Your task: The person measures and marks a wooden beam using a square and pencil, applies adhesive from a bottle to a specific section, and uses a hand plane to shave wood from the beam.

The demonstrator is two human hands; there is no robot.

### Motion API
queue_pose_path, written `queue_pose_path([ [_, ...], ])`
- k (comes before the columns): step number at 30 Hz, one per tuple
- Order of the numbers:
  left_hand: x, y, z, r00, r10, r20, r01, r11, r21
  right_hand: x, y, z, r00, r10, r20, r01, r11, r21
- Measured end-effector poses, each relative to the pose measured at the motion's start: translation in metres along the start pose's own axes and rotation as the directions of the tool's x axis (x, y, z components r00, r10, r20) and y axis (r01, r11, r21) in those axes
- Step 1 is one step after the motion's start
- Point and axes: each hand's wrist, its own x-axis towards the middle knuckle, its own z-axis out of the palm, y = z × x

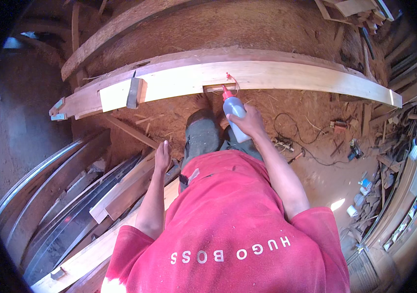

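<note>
Shirt (pixel 223 210), red, worn by the person. Bottle (pixel 234 108), pale, red-nozzled: gripped in the right hand (pixel 253 122), held over the near edge of the board, nozzle pointed at a notch (pixel 213 89); contact cannot be told. Board (pixel 277 77), pale, long: laid crosswise beyond the knees. Block (pixel 134 93), grey-faced: set on the board, left of the notch. Left hand (pixel 163 155): unfilled, fingers straightened, held near stacked timber (pixel 125 188).
</note>
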Motion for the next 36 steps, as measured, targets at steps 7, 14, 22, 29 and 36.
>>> queue_pose_path([
  [7, -0.002, -0.016, 0.002, 0.996, -0.066, 0.062, 0.068, 0.997, -0.023, -0.012, 0.008, 0.003, 0.989, 0.130, -0.065, -0.125, 0.989, 0.081],
  [14, 0.000, 0.016, -0.003, 0.998, -0.015, 0.055, 0.017, 0.999, -0.040, -0.016, 0.008, 0.029, 0.970, 0.207, -0.130, -0.168, 0.951, 0.260],
  [22, -0.003, 0.006, -0.010, 1.000, 0.006, 0.009, -0.005, 0.998, -0.068, -0.013, 0.000, 0.047, 0.967, 0.249, -0.059, -0.226, 0.939, 0.260],
  [29, -0.013, -0.001, -0.018, 1.000, 0.023, 0.001, -0.023, 0.999, -0.046, -0.012, -0.028, 0.055, 0.990, 0.140, 0.015, -0.140, 0.977, 0.160],
  [36, -0.016, 0.002, -0.016, 0.996, 0.081, -0.034, -0.082, 0.996, -0.041, -0.011, -0.030, 0.064, 0.987, 0.071, 0.142, -0.085, 0.991, 0.102],
])
